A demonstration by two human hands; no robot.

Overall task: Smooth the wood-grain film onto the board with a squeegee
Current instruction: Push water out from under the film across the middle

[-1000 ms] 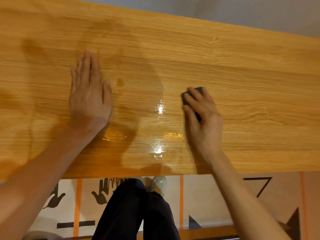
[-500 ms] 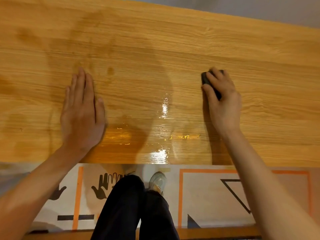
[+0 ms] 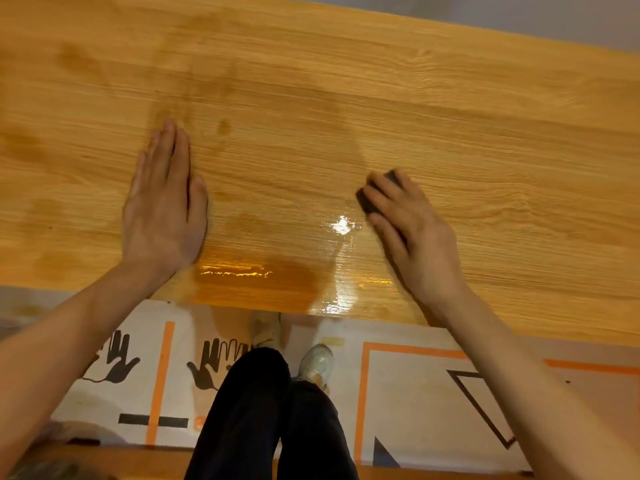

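Warm, fairly bright overhead light; white glare on the glossy film (image 3: 341, 225) near the board's near edge. Soft shadows, slight motion blur, wide-angle bending at the edges.

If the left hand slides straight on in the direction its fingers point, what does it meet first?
Nothing, it seems: the flat left hand points toward the far edge of the glossy wood-grain film, and that stretch looks bare. The small dark stain lies just beside this line.

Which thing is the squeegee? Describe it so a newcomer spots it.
Start at the wood-grain board filling the upper view, then find the right hand near its front edge. The squeegee is the small dark block under those fingers, the only black thing on the board.
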